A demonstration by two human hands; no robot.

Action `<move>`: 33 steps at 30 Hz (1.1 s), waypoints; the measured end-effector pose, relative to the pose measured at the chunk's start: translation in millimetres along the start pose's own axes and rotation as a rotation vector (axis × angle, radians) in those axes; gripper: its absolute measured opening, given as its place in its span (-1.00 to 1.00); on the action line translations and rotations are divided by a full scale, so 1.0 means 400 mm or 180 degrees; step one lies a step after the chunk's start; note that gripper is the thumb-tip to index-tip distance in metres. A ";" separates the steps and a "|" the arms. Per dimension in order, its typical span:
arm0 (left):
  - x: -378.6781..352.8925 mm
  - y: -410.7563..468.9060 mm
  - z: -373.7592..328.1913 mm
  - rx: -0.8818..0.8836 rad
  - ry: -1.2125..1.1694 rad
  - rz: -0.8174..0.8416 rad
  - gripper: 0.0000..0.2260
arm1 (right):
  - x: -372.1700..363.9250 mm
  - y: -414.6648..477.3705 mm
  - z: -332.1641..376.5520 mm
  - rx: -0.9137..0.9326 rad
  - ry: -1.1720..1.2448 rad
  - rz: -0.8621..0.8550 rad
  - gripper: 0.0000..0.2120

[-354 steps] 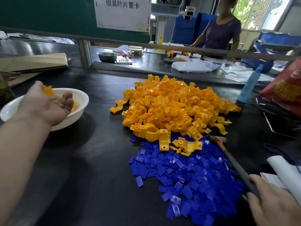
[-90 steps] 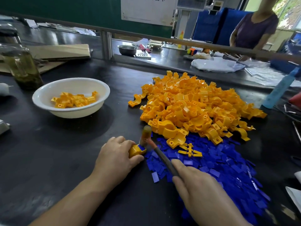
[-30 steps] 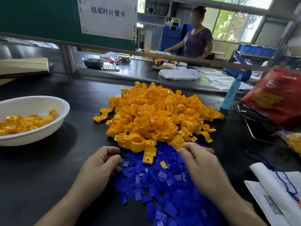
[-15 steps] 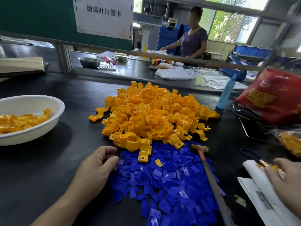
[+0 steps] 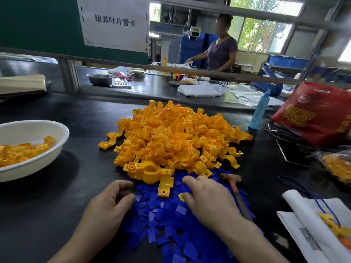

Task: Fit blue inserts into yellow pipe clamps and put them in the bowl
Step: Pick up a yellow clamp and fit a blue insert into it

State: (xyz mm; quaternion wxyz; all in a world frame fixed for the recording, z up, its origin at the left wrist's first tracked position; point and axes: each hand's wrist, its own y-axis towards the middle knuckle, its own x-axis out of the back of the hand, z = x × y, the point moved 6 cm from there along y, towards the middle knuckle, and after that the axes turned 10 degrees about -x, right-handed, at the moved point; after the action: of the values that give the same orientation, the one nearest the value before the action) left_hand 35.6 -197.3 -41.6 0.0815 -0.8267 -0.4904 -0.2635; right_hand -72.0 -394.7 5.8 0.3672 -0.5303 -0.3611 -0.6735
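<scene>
Back from the white bag [image 5: 296,215] at the right edge of the tabletop [image 5: 47,209], the right hand [image 5: 207,200] had swung in over the blue inserts [image 5: 161,215], while the left hand [image 5: 110,205] had barely shifted from the pile's left fringe. The hammer [image 5: 234,186] lay let go just beside the right hand, its head near the foot of the heap of yellow pipe clamps [image 5: 171,141].

The step in hand looked like picking one insert and one clamp for the next fitting. To do it well, a single insert should be lifted clear of its neighbours, since the flat pieces overlapped and could come up in twos. A loose clamp [image 5: 165,185] leaned at the heap's near side, between the two hands, and seemed the easiest to take without toppling others. The insert would probably need squaring to its slot before any tap of the hammer.

The right hand lay palm down, fingers loosely spread and resting on the inserts, the forefinger stretched toward the heap; it grasped nothing that could be seen, though a small yellow piece [image 5: 181,196] sat just beside its thumb. The left hand was curled, thumb drawn toward the fingertips; whether it pinched an insert could not be told. Both forearms came in from the near edge.

The bowl [image 5: 64,133], holding finished clamps, stood well apart at the left edge.
</scene>
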 end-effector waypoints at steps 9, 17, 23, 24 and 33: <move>-0.002 0.008 0.005 -0.0075 0.0054 0.0031 -0.80 | -0.060 0.028 0.016 0.0063 0.0057 0.0093 -0.77; 0.002 0.007 0.004 -0.0079 0.0086 0.0007 -0.79 | -0.004 -0.013 -0.005 0.0070 0.0736 -0.0192 -0.79; 0.005 0.003 0.003 -0.0163 0.0080 -0.0063 -0.78 | 0.121 -0.123 -0.200 -0.0640 0.0269 -0.0810 -0.94; 0.004 0.003 0.002 -0.0182 0.0079 -0.0089 -0.77 | 0.142 -0.142 -0.265 -0.0882 0.0038 -0.0999 -0.95; -0.009 -0.010 -0.043 -0.0657 0.0706 -0.0133 -0.76 | 0.122 -0.191 -0.665 -0.2108 -0.0745 -0.0694 -0.65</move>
State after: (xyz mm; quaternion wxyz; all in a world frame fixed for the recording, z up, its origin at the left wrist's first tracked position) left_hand 24.8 -204.7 -29.2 0.0442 -0.7862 -0.4657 -0.4039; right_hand -266.7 -597.3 -0.8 0.0578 -0.6523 -0.2175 -0.7238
